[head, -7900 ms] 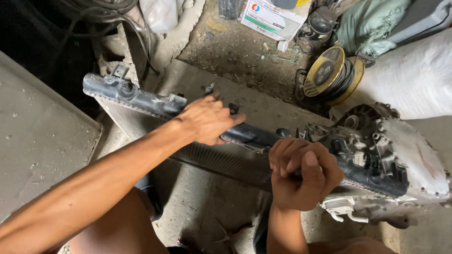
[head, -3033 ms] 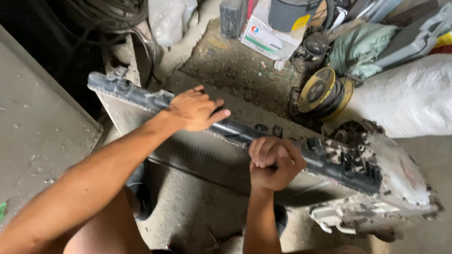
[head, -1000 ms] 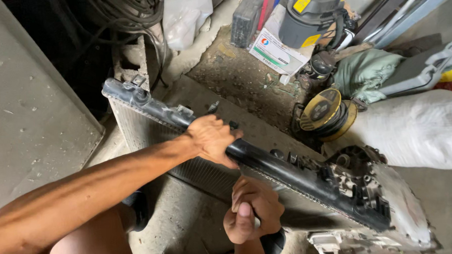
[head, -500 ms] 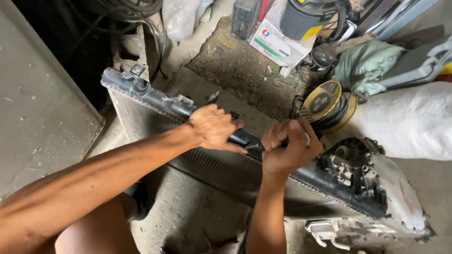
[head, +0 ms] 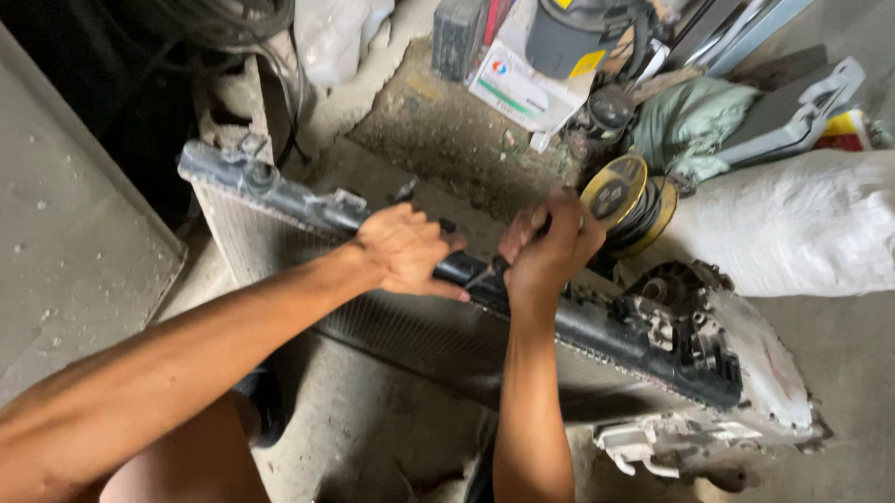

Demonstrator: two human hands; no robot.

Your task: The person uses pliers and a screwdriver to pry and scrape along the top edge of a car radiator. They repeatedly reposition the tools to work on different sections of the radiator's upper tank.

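Dirty radiator (head: 370, 314), black plastic top tank, finned grey core, upright on edge, diagonal across concrete floor (head: 869, 386).

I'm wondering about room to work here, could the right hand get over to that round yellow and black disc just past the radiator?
Probably yes. The right hand, closed on a small dark tool at the long black radiator tank, sits right beside the round yellow-and-black disc, with nothing visible between them.
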